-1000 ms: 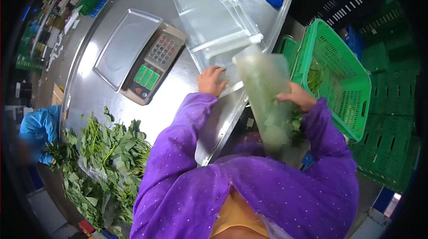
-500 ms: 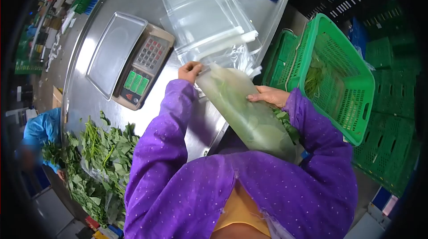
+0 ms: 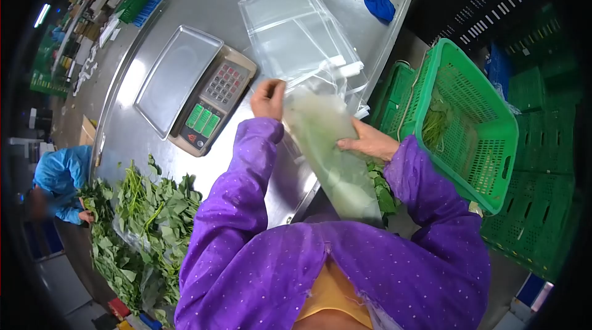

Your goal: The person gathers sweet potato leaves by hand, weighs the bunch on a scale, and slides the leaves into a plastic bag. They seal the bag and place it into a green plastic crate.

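A cloudy plastic bag (image 3: 330, 151) with leafy greens (image 3: 383, 191) slants in front of my body, its upper end near the table's edge. Some of the leaves show past the bag's right side. My right hand (image 3: 373, 140) grips that side, thumb on the front and the other fingers hidden behind. At the bag's upper left edge, my left hand (image 3: 269, 99) is closed in a pinch, slightly blurred. Just beyond the hands lies a stack of clear flat bags (image 3: 296, 31) on the metal table (image 3: 231, 139).
A weighing scale (image 3: 206, 96) with a metal tray stands left of my hands. Loose leafy greens (image 3: 148, 225) are heaped at lower left, near a person in blue (image 3: 65, 173). On the right is a green crate (image 3: 475, 126) with some stems. A blue cloth (image 3: 378, 3) lies farther back.
The view has shifted, so the table and scale appear farther right and lower. Both hands stay at the bag, whose lower end now sits more upright and farther left.
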`<state>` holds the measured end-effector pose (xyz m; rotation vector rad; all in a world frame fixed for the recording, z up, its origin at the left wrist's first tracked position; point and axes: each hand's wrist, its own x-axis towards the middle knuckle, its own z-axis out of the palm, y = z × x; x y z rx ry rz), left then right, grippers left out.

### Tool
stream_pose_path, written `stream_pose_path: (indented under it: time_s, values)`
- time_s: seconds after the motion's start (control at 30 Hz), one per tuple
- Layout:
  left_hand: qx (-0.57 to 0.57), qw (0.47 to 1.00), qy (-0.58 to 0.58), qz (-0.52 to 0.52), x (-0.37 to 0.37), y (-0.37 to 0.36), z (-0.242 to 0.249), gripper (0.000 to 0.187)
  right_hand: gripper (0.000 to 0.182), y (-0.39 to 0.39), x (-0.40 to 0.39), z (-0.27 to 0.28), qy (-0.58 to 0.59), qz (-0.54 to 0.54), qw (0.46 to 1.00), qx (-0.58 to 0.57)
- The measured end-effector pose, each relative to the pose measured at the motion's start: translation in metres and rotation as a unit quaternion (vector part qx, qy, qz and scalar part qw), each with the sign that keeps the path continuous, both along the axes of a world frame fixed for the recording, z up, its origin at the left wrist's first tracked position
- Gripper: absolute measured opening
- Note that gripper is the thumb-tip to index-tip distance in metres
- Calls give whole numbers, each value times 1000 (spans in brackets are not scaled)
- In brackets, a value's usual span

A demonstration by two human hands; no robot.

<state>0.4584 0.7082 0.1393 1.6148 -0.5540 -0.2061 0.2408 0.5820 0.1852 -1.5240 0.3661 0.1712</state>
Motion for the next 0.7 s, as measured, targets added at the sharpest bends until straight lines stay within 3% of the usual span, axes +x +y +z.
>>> stream_pose_path:
  time_s: [0.1,0.13,0.2,0.27,0.33,0.43,0.5,0.57,0.6,0.63,0.7]
  values:
    - [65,975,-192,-96,-30,1,36,8,90,-2,14,-7,92,-27,993,-71]
    - [87,963,-228,-116,-33,7,39,8,98,-6,15,4,57,-45,997,19]
    - [92,936,-301,-159,-29,25,32,8,97,-11,5,-12,52,-118,992,9]
    - [76,941,-262,-198,-39,32,27,8,90,-9,4,-34,48,-160,986,-8]
    - [93,932,-258,-236,-50,34,38,10,87,-7,7,-16,41,-125,989,70]
    - [10,981,-184,-56,-43,34,22,9,82,-10,12,-7,13,-96,986,139]
    - [-46,997,41,42,-45,44,-6,32,82,-9,8,-6,4,-93,981,171]
    - [-102,951,259,132,-44,53,-24,55,82,-10,9,-1,-1,-96,976,194]
    - [-107,910,399,43,-47,56,-11,74,83,-9,11,-8,13,-89,981,170]
    - [-127,889,439,23,-59,45,-4,73,84,-5,15,-20,28,-80,986,146]
    - [-227,755,595,-155,-56,36,-13,69,84,0,18,-24,53,-90,984,146]
